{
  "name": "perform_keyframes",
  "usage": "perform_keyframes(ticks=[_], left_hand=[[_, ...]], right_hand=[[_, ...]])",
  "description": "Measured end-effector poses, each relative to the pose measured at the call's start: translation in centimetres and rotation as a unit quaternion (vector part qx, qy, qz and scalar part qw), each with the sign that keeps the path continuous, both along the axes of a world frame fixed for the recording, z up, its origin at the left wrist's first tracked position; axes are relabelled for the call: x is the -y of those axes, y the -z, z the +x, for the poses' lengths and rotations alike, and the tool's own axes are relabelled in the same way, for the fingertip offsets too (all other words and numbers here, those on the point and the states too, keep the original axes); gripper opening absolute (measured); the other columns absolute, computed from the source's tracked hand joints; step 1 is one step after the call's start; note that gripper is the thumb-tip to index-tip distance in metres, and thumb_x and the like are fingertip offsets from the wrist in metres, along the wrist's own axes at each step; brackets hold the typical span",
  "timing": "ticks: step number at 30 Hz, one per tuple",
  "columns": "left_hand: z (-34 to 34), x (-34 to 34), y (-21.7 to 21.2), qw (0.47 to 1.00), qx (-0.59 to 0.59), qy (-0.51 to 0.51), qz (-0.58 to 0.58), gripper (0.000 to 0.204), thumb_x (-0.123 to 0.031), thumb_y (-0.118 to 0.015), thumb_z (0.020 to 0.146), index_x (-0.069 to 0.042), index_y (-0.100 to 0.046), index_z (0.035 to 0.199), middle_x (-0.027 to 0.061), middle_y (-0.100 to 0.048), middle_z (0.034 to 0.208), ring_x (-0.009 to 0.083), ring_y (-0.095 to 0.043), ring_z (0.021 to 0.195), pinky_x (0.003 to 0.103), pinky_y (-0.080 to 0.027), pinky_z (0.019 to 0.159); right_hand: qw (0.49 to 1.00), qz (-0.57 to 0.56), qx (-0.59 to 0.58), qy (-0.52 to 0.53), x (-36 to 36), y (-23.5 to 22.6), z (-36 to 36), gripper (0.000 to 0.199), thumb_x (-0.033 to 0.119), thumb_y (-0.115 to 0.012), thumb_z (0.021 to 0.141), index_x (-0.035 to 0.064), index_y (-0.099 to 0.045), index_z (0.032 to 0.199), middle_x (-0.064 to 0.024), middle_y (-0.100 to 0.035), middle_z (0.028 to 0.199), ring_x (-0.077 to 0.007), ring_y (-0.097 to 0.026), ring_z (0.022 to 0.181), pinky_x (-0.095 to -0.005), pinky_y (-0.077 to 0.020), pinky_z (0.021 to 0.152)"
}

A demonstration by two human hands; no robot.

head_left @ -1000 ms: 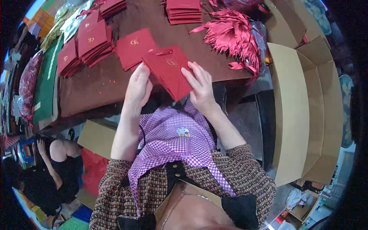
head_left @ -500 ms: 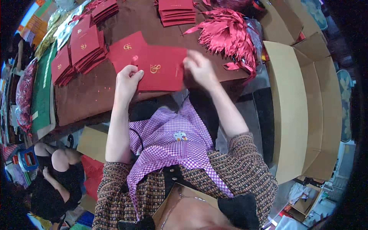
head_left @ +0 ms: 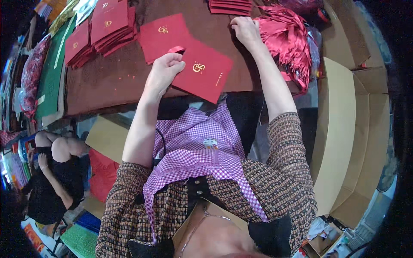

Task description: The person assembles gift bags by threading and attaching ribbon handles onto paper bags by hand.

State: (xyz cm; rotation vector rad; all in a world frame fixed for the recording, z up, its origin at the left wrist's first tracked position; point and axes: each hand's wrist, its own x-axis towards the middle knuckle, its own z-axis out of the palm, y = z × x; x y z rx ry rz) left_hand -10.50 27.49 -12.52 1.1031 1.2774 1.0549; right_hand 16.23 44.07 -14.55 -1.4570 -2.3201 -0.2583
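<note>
Two hands at work over red cards on a brown table.

I see the left hand [head_left: 165, 71] curled shut on the near left edge of a flat red rectangular card with a gold emblem [head_left: 203, 74]; the card lies on the front edge of the brown table [head_left: 107, 81], its long axis running from upper left to lower right, one corner overhanging toward me. My right hand [head_left: 244, 29] reaches far out, fingers bent down beside a pile of red tassels [head_left: 290, 38]; whether it grips anything I cannot tell.
</note>
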Motion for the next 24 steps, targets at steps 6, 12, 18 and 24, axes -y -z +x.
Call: perform_keyframes(ticks=[6, 12, 18, 24], left_hand=[[0.5, -0.1, 0.4, 0.994, -0.104, 0.019, 0.009, 0.026, -0.007, -0.064, 0.078, 0.006, -0.062, 0.101, 0.0035, -0.063, 0.079, 0.0082, -0.056, 0.072, 0.022, -0.045, 0.064], [1.4, 0.0, 1.5, 0.990, -0.136, 0.006, 0.035, 0.028, -0.014, -0.066, 0.081, 0.005, -0.064, 0.101, 0.0010, -0.061, 0.079, 0.0073, -0.054, 0.072, 0.021, -0.043, 0.063], [2.3, -0.1, 1.5, 0.998, -0.063, 0.014, 0.003, 0.029, -0.011, -0.067, 0.080, 0.006, -0.063, 0.103, 0.0049, -0.065, 0.084, 0.0097, -0.059, 0.076, 0.022, -0.047, 0.066], [2.9, 0.3, 1.5, 0.997, -0.078, -0.022, 0.005, 0.025, -0.007, -0.067, 0.080, 0.005, -0.062, 0.101, 0.0035, -0.064, 0.080, 0.0085, -0.059, 0.072, 0.022, -0.047, 0.062]], right_hand=[[0.922, -0.040, -0.327, -0.205, 4.7, -2.1, -2.8, 0.018, -0.001, -0.060, 0.081, 0.0040, -0.066, 0.097, -0.0091, -0.068, 0.087, -0.0182, -0.065, 0.083, -0.0280, -0.0501, 0.075], [0.914, -0.131, -0.347, -0.163, 12.6, -2.7, -6.6, 0.014, 0.003, -0.063, 0.077, -0.0018, -0.064, 0.091, -0.0127, -0.068, 0.083, -0.0196, -0.066, 0.078, -0.0297, -0.0504, 0.069], [0.943, -0.023, -0.307, -0.131, 14.1, -0.5, -6.5, 0.009, 0.009, -0.066, 0.075, 0.0079, -0.068, 0.084, -0.0062, -0.066, 0.077, -0.0229, -0.063, 0.074, -0.0340, -0.0456, 0.073], [0.940, -0.049, -0.327, -0.085, 15.1, -1.0, -7.2, 0.007, 0.011, -0.065, 0.077, 0.0087, -0.066, 0.084, -0.0024, -0.065, 0.083, -0.0207, -0.060, 0.083, -0.0363, -0.0356, 0.086]])
